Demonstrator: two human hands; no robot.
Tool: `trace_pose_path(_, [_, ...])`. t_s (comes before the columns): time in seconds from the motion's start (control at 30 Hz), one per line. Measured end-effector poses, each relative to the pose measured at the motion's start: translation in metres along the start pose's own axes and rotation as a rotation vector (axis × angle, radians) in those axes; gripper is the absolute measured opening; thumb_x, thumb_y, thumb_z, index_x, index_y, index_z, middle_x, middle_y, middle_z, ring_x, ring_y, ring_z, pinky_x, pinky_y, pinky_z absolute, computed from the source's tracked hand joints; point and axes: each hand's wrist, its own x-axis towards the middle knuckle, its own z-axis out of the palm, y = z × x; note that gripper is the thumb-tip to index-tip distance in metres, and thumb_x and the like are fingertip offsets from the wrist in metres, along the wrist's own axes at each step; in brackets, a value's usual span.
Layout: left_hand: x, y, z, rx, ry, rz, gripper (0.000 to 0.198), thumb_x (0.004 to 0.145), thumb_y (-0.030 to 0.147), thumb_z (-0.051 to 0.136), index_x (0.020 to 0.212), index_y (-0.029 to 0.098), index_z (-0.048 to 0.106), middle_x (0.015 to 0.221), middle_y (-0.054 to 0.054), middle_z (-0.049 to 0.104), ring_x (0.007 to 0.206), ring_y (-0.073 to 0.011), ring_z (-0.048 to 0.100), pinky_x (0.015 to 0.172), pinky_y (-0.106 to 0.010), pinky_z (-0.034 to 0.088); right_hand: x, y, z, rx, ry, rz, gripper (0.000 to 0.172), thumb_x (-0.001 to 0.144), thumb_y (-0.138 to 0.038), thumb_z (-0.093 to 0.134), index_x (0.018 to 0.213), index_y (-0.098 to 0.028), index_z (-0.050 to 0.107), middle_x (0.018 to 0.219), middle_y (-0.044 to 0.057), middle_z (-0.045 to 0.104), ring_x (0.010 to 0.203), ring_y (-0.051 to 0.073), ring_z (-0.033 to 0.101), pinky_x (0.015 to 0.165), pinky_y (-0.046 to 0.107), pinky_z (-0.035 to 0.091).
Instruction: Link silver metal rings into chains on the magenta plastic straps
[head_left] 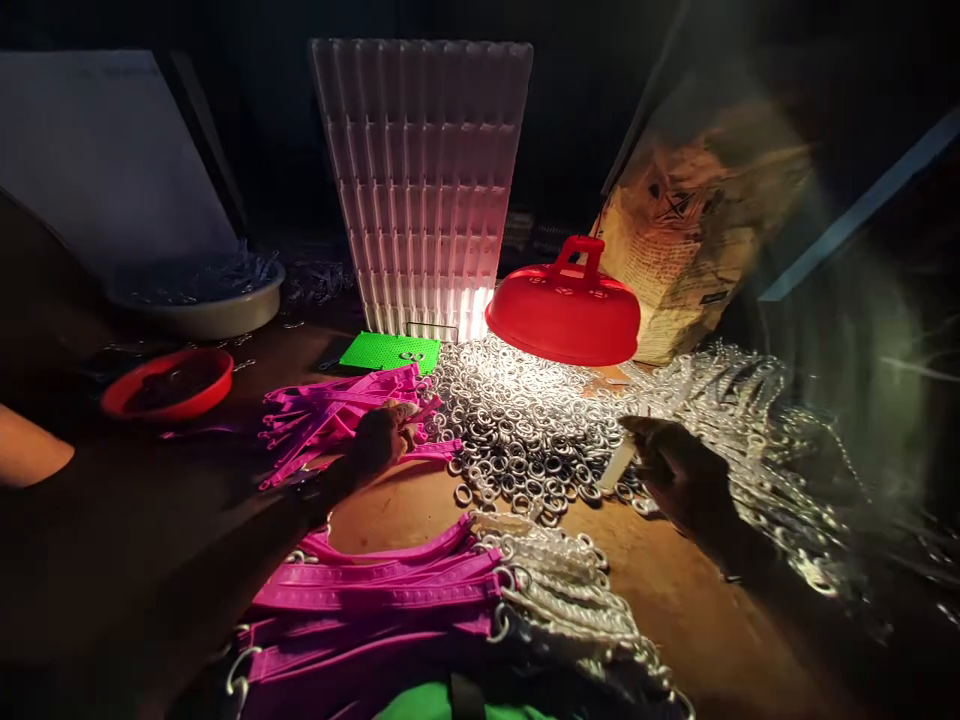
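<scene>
My left hand (381, 440) is closed on the end of a pink strap (424, 410), above a bundle of pink straps (322, 420) at the left of the rings. At the right edge of a large pile of metal rings (525, 420), my right hand (664, 455) is closed on a small pale flat piece (618, 462). Nearest the camera lie more pink straps (382, 590), with rings at their ends joined to silvery chains (570, 590).
A red lamp (566, 315) hangs over the rings. Behind stand a ribbed white panel (427, 180) and a paper sack (675, 250). Chains (750, 410) lie right. A green mat (382, 352), a red bowl (202, 390) and a white basin (217, 315) are left.
</scene>
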Motion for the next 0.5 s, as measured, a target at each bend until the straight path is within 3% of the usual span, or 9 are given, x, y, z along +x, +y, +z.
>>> trace_pose_path(0.07, [-0.014, 0.027, 0.0, -0.081, 0.063, 0.077, 0.029, 0.074, 0.024, 0.055, 0.101, 0.018, 0.064, 0.091, -0.007, 0.062, 0.068, -0.0147, 0.054, 0.058, -0.023, 0.041, 0.002, -0.033, 0.028, 0.143, 0.009, -0.02, 0.014, 0.082, -0.018, 0.05, 0.088, -0.022, 0.061, 0.092, 0.008, 0.067, 0.087, 0.021, 0.063, 0.074, 0.035, 0.049])
trace_pose_path(0.13, [-0.028, 0.049, 0.006, -0.163, 0.079, 0.1, 0.035, 0.076, 0.032, 0.056, 0.106, 0.017, 0.062, 0.087, -0.006, 0.061, 0.06, -0.0123, 0.052, 0.053, -0.023, 0.04, -0.001, -0.071, 0.063, 0.332, -0.056, 0.158, 0.017, 0.087, -0.026, 0.046, 0.094, -0.021, 0.061, 0.088, 0.007, 0.067, 0.076, 0.017, 0.063, 0.065, 0.031, 0.05])
trace_pose_path(0.2, [-0.039, 0.059, 0.02, -0.367, -0.043, 0.03, 0.039, 0.072, 0.035, 0.059, 0.106, 0.015, 0.061, 0.072, -0.003, 0.06, 0.051, -0.0102, 0.046, 0.047, -0.021, 0.035, -0.007, -0.101, 0.098, 0.548, -0.133, 0.355, 0.024, 0.089, -0.036, 0.043, 0.093, -0.019, 0.06, 0.076, 0.005, 0.064, 0.06, 0.014, 0.058, 0.053, 0.026, 0.046])
trace_pose_path(0.27, [-0.044, 0.056, 0.039, -0.591, -0.211, -0.094, 0.028, 0.066, 0.033, 0.062, 0.084, 0.012, 0.064, 0.058, -0.001, 0.057, 0.046, -0.0088, 0.041, 0.044, -0.02, 0.03, -0.015, -0.115, 0.123, 0.78, -0.183, 0.456, 0.038, 0.092, -0.044, 0.032, 0.085, -0.018, 0.059, 0.067, 0.003, 0.059, 0.054, 0.012, 0.053, 0.049, 0.025, 0.043])
trace_pose_path(0.33, [-0.043, 0.043, 0.056, -0.721, -0.285, -0.196, 0.019, 0.06, 0.031, 0.064, 0.059, 0.013, 0.059, 0.05, 0.0, 0.053, 0.046, -0.008, 0.04, 0.045, -0.02, 0.028, -0.019, -0.108, 0.136, 0.884, -0.301, 0.402, 0.044, 0.093, -0.045, 0.027, 0.08, -0.017, 0.058, 0.064, 0.003, 0.056, 0.055, 0.012, 0.052, 0.051, 0.025, 0.043])
trace_pose_path(0.37, [-0.042, 0.036, 0.062, -0.758, -0.285, -0.229, 0.02, 0.058, 0.03, 0.066, 0.053, 0.013, 0.056, 0.049, 0.0, 0.053, 0.046, -0.0079, 0.041, 0.045, -0.02, 0.028, -0.018, -0.098, 0.138, 0.829, -0.359, 0.339, 0.042, 0.092, -0.044, 0.03, 0.079, -0.017, 0.058, 0.063, 0.002, 0.055, 0.056, 0.012, 0.051, 0.052, 0.025, 0.043])
trace_pose_path(0.43, [-0.038, 0.024, 0.068, -0.822, -0.272, -0.268, 0.02, 0.058, 0.03, 0.068, 0.054, 0.013, 0.058, 0.05, 0.0, 0.054, 0.048, -0.0081, 0.042, 0.046, -0.02, 0.028, -0.01, -0.067, 0.139, 0.57, -0.396, 0.229, 0.03, 0.087, -0.041, 0.043, 0.079, -0.016, 0.059, 0.063, 0.001, 0.054, 0.058, 0.012, 0.049, 0.055, 0.025, 0.042])
trace_pose_path(0.5, [-0.035, 0.018, 0.067, -0.887, -0.258, -0.258, 0.021, 0.058, 0.031, 0.07, 0.058, 0.012, 0.061, 0.054, -0.001, 0.056, 0.051, -0.0082, 0.045, 0.048, -0.019, 0.029, 0.008, -0.031, 0.137, 0.326, -0.345, 0.206, 0.021, 0.081, -0.033, 0.049, 0.083, -0.016, 0.059, 0.068, 0.002, 0.055, 0.062, 0.013, 0.048, 0.06, 0.026, 0.042])
